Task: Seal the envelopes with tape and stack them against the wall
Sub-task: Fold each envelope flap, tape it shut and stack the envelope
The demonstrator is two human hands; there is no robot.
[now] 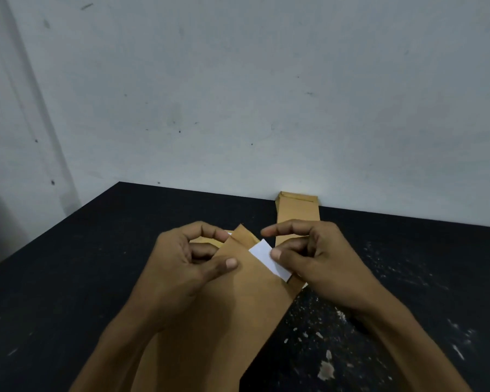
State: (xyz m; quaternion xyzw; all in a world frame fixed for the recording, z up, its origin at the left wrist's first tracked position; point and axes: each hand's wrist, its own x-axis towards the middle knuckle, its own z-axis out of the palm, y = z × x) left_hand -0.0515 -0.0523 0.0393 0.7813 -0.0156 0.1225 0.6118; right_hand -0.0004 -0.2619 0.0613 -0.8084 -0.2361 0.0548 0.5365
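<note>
Above the black worktop [68, 278], near its middle, a brown envelope [224, 321] is held at its open end by both hands. Left hand [181, 267]: thumb and curled fingers pinch the left edge of the mouth. Right hand [317, 258]: thumb presses a white sheet [269, 260] that sticks out of the mouth, forefinger extended above it; whether this grip fully closes on the sheet cannot be told. Finished envelopes [297, 210] lie stacked against the wall [238, 94]. Judged step: seating the sheet before sealing. Push it fully inside and square to the mouth, then fold the flap flat, so that tape can bridge flap and body without creasing.
</note>
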